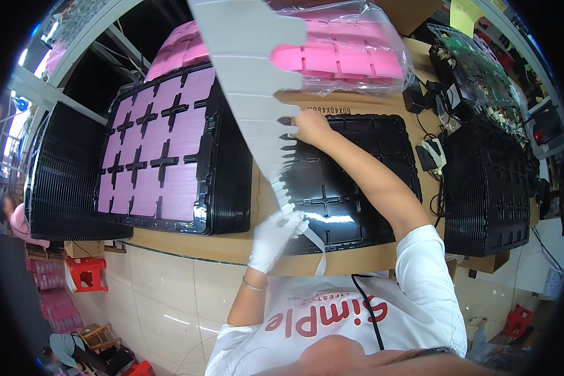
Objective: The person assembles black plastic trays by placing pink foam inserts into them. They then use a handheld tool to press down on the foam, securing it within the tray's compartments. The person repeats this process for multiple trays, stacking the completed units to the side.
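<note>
A long light-grey sheet (247,81) with a notched, tabbed right edge stands up in front of me, running from the top of the view down to my left hand. My left hand (272,241), in a white glove, is closed round its narrow lower end. A thin white strip (319,247) hangs beside those fingers. My bare right hand (311,127) pinches the tabbed edge further up; its fingertips are partly hidden. Below the sheet lies a black plastic tray (351,219) with cross-shaped ridges, partly covered by my right forearm.
At the left stands a stack of black trays (229,188) topped with pink-purple panels (147,163), beside another black stack (62,175). Pink pieces in clear plastic (351,56) lie behind. More black trays (489,188), cables and circuit boards (476,62) crowd the right. Cardboard (194,247) covers the table.
</note>
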{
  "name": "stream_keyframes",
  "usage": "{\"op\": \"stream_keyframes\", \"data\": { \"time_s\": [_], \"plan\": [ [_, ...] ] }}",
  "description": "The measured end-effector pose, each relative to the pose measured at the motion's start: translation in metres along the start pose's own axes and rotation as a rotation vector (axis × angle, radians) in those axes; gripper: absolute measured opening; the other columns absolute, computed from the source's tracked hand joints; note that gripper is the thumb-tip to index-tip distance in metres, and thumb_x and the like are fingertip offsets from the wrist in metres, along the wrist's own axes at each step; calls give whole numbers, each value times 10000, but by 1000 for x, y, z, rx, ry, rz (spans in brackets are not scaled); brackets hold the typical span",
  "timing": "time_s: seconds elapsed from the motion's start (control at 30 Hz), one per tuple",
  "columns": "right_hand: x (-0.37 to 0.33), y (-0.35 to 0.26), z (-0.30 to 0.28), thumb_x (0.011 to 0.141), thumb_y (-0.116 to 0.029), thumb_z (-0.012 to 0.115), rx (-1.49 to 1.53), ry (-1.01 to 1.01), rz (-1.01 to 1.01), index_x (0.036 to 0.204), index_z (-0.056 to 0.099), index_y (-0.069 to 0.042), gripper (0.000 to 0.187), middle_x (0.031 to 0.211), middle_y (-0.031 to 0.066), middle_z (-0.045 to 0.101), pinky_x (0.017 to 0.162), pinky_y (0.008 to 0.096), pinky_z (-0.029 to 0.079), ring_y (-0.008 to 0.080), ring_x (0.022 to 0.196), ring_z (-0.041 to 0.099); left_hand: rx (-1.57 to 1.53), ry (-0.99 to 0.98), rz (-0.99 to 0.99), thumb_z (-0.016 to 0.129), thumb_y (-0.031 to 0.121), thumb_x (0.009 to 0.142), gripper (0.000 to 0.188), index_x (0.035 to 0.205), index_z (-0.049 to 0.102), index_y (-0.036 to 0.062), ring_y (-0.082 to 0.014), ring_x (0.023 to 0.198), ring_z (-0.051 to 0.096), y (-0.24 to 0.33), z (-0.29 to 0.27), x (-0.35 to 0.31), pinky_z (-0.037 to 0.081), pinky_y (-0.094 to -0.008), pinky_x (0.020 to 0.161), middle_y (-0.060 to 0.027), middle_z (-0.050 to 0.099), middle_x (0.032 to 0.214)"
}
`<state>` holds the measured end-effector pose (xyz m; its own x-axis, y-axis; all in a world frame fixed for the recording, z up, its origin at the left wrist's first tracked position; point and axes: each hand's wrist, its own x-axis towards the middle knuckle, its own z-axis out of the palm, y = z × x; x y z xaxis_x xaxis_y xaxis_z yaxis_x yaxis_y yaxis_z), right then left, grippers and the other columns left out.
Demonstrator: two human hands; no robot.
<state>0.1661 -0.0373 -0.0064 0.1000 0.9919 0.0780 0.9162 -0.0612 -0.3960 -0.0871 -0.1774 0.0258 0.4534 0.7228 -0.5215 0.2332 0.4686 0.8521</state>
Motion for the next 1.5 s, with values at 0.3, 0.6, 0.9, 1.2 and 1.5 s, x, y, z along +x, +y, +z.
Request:
{"op": "stream_keyframes", "data": {
  "time_s": [0.3,0.6,0.9,1.2,1.5],
  "plan": [
    [2,1,2,714,-159,710,23,15,48,745,730,-67,99,795,178,699,758,451,539,354,795,683,-65,-15,30,671,171,926,259,1103,647,-17,-87,799,672,-5,-1,2,511,-198,680,-57,710,944],
    [-7,16,-1,713,-132,736,395,-23,-124,753,712,-49,95,760,101,666,726,343,530,235,742,660,-77,5,32,685,180,916,235,1059,667,-6,-72,739,653,-6,-1,1,494,-193,636,-49,705,889],
    [-23,28,5,770,-209,761,670,183,20,877,661,-26,234,824,81,640,729,325,511,195,779,636,-125,45,68,695,168,905,251,1086,667,-3,-60,711,630,-14,-8,3,483,-191,628,-33,697,937],
    [-11,14,8,739,-159,705,166,167,-61,780,660,-67,110,804,97,634,708,412,506,282,801,641,-101,56,85,716,190,888,374,1183,632,-23,-51,713,617,-13,-3,2,494,-190,647,-44,701,992],
    [-7,1,-6,739,-255,753,79,6,35,762,694,-77,188,844,133,690,737,427,520,311,849,666,-103,67,79,684,162,913,240,1082,671,-8,-53,717,622,-7,-1,0,468,-179,627,-21,686,887]
  ]
}}
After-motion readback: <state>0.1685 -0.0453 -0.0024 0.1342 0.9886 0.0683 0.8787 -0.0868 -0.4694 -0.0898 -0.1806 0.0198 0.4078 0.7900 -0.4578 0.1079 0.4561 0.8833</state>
